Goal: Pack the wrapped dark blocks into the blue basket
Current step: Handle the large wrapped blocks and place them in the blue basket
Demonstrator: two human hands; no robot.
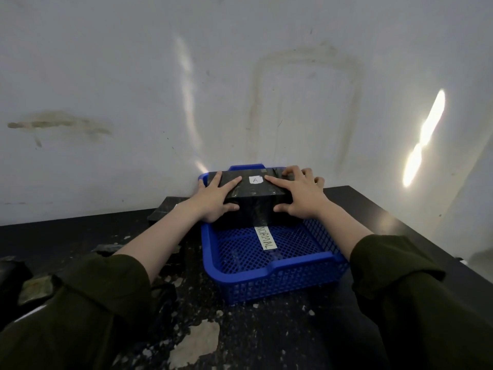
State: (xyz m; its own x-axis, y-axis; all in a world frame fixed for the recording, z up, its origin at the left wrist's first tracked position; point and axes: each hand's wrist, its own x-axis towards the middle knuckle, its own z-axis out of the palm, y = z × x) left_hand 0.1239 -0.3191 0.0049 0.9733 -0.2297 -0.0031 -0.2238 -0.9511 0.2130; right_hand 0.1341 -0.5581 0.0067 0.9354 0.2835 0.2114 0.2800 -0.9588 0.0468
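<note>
Near half of blue basket [266, 271] free; wrapped block [250, 193] across far half, wall [293, 102] just behind.

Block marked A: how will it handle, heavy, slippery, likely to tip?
Probably heavy: both the left hand and right hand grip the wrapped block. Its glossy wrap looks slippery. Broad and flat-sided, it seems stiff and unlikely to tip in the blue basket.
</note>
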